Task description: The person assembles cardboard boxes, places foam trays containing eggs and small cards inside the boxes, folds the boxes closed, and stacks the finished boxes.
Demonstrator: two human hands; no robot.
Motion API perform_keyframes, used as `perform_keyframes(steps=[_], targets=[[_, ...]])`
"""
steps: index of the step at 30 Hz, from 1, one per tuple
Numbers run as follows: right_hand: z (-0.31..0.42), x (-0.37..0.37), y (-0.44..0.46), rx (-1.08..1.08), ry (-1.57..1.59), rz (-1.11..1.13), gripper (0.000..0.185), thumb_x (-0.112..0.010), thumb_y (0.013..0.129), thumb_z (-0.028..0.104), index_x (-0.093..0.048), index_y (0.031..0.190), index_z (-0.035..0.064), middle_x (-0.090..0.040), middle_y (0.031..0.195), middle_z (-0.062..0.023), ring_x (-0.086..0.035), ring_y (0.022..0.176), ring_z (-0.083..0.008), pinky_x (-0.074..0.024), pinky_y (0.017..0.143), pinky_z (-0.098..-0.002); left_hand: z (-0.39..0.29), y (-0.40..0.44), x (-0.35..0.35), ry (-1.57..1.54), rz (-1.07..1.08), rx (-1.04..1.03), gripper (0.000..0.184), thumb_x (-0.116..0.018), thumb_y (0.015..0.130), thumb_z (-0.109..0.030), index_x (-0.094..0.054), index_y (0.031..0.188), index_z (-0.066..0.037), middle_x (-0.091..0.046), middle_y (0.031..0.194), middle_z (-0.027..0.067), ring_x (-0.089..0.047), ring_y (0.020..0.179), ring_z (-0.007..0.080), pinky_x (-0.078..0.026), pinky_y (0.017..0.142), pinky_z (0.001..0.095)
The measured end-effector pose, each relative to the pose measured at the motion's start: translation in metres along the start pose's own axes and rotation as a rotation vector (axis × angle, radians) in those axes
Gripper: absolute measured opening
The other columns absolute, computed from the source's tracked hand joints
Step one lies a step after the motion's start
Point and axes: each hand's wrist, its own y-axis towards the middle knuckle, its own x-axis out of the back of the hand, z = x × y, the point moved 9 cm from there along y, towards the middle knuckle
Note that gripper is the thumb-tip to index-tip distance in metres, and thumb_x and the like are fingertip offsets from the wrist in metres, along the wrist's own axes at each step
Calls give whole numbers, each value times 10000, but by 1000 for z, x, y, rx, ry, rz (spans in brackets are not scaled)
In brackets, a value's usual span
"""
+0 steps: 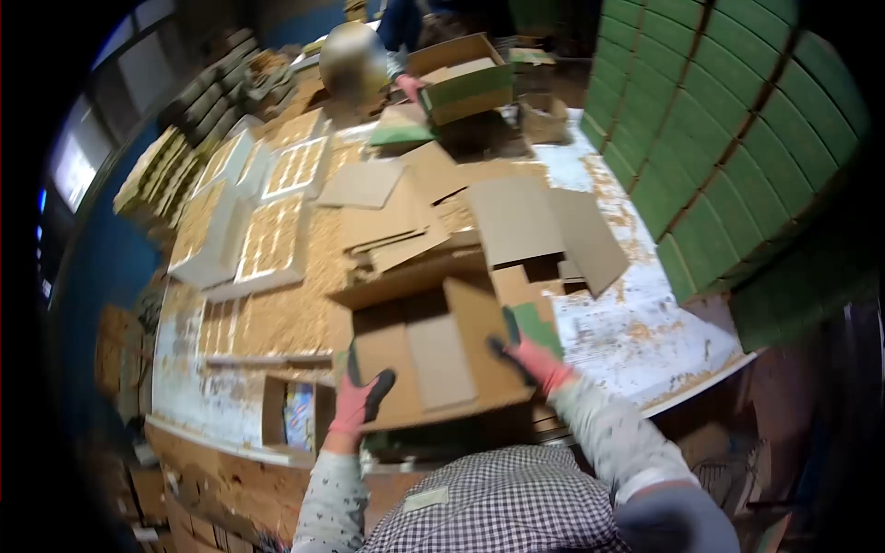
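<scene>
An open cardboard box (pixel 383 346) is in front of my body at the near edge of the table, with a pale cardboard sheet (pixel 441 361) lying inside it. My left hand (pixel 358 398), in a pink glove with dark fingers, grips the box's left side, thumb over the inside. On the right side, my right hand (pixel 533 359) in a matching glove holds the box wall; its fingers are partly hidden and slightly blurred. Loose cardboard sheets (pixel 516 221) are spread just beyond the box.
Green boxes (pixel 728 138) are stacked high at the right. White foam trays (pixel 277 240) stand at the left among wood shavings. A small box (pixel 300 415) with colourful contents sits near the front edge. Across the table, another person's gloved hand (pixel 410 88) touches a green-sided box (pixel 470 97).
</scene>
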Motion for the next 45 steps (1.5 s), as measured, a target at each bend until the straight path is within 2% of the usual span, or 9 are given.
perform_keyframes(steps=[9,11,15,19,25,31,37,43,45], targets=[[-68,157,-211,-228,1048,-544,620,-700,795,226,-417,1323,71,-571,1172,-91,-571,1049,-191,-490,865,-346,-37,49,-160,117,552,121,467,-667,815,-219,-532,1216,-21,-558,1189,140,-570,1016,217,-461,881,344],[-70,174,-236,-64,1163,-683,596,-700,797,223,-429,1312,90,-579,1147,-65,-577,1023,-183,-497,839,-344,-100,92,-164,951,225,-619,522,-720,735,-289,-566,1173,-50,-584,1180,110,-549,1095,259,-420,948,351],[-127,203,-248,-271,824,-995,501,-663,820,182,-450,1274,184,-533,1149,-45,-529,1009,-204,-451,808,-374,-1,165,-101,1365,355,149,685,-639,733,-549,-521,1205,-66,-543,1238,139,-477,1186,280,-339,1014,359],[-6,217,-259,61,-272,-1315,652,-586,837,7,-267,1405,8,-335,1423,-155,-353,1291,-251,-275,1063,-320,3,106,-106,1403,415,-268,733,-584,747,-619,-488,1284,-128,-500,1310,135,-440,1236,298,-265,1070,391],[244,74,-141,724,-983,-427,710,-709,692,256,-422,1277,-26,-346,1387,-215,-343,1281,-367,-244,1073,-445,-233,-8,-120,1026,171,-888,454,-740,618,-272,-611,1034,-143,-590,1116,25,-549,1010,244,-412,890,391],[235,-19,-66,372,-1325,393,748,-635,763,456,-395,1279,-29,-533,1182,-185,-549,1057,-314,-442,880,-365,-226,-108,-110,1068,30,-1074,445,-630,761,-294,-547,1179,-164,-508,1250,65,-423,1222,226,-278,1037,443],[290,-50,25,746,-1272,-35,564,-589,839,347,-410,1275,37,-614,1010,-187,-602,908,-333,-474,753,-434,-239,-205,-122,840,500,-1308,266,-574,753,-212,-620,1006,-141,-605,1033,51,-575,1017,206,-417,963,426],[287,-71,-53,922,-1147,162,854,-767,628,424,-418,1318,62,-448,1315,-169,-315,1302,-352,-192,1096,-471,-215,-66,-9,1466,-101,-327,816,-538,838,-470,-230,1397,38,-336,1396,255,-425,1239,343,-348,1024,393],[242,-48,-104,803,-882,1131,867,-784,579,417,-452,1295,59,-420,1341,-173,-306,1307,-363,-148,1104,-507,-210,-64,-21,1301,156,-315,772,-520,847,-465,-230,1420,-37,-391,1379,213,-457,1218,329,-357,1016,390]])
